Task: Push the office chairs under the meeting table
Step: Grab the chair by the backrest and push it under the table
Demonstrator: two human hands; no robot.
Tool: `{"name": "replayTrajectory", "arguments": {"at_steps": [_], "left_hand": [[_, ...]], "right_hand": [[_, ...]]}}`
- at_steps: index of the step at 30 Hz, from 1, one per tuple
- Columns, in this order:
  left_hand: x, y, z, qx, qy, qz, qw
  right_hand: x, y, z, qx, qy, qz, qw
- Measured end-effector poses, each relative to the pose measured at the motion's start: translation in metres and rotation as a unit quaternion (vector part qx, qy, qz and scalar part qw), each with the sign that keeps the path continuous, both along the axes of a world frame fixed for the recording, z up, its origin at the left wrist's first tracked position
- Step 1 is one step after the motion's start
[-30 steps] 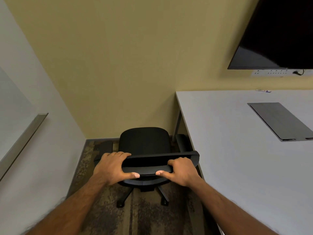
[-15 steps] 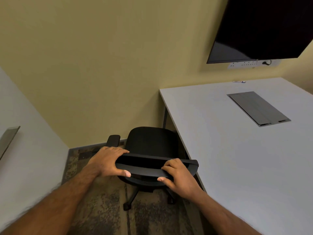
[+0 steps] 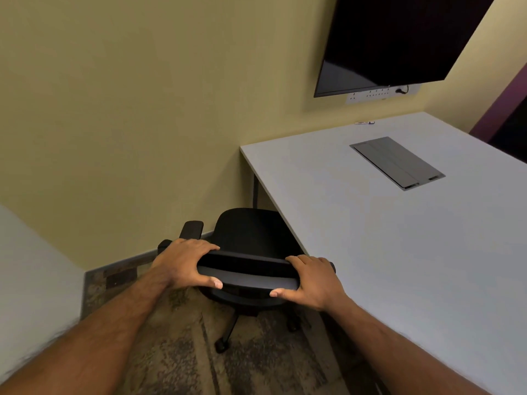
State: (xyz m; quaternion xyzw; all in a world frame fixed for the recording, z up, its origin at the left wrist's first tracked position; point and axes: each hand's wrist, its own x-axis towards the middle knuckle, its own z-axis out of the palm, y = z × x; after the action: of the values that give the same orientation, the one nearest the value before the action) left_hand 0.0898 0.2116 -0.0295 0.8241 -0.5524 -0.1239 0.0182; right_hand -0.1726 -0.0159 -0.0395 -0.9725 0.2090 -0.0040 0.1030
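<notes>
Black office chair (image 3: 251, 235) stands near 6 o'clock of the view, on patterned carpet (image 3: 176, 352), and the right side of its seat goes below the edge of the grey meeting table (image 3: 399, 252), which fills 2 to 5 o'clock. The left hand (image 3: 185, 262) grips the left end of the backrest (image 3: 248, 270) (fingers curled over the top, thumb on the near face). The right hand (image 3: 313, 280) grips the right end likewise. One armrest (image 3: 194, 228) shows at 9 o'clock of the seat. A dark screen (image 3: 399, 38) hangs at 1 o'clock.
</notes>
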Motion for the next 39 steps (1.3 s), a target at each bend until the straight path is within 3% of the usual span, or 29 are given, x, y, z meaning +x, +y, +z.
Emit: {"name": "replayTrajectory", "arguments": {"at_steps": [9, 16, 26, 34, 39], "left_hand": [[0.038, -0.002, 0.003, 0.033, 0.010, -0.002, 0.999], [0.049, -0.004, 0.004, 0.073, -0.010, 0.054, 0.996], [0.065, -0.034, 0.014, 0.102, 0.060, 0.069, 0.991], [0.087, -0.049, 0.013, 0.044, 0.108, 0.103, 0.988], [0.115, -0.057, 0.012, 0.051, 0.110, 0.067, 0.990]], "right_hand": [[0.014, 0.024, 0.003, -0.013, -0.003, -0.031, 0.999], [0.025, 0.030, 0.007, -0.012, 0.012, -0.048, 0.999], [0.039, 0.014, 0.016, -0.007, 0.050, -0.036, 0.998], [0.061, 0.012, 0.017, -0.011, 0.067, -0.041, 0.997], [0.079, 0.019, 0.016, 0.042, 0.085, -0.088, 0.992]]}}
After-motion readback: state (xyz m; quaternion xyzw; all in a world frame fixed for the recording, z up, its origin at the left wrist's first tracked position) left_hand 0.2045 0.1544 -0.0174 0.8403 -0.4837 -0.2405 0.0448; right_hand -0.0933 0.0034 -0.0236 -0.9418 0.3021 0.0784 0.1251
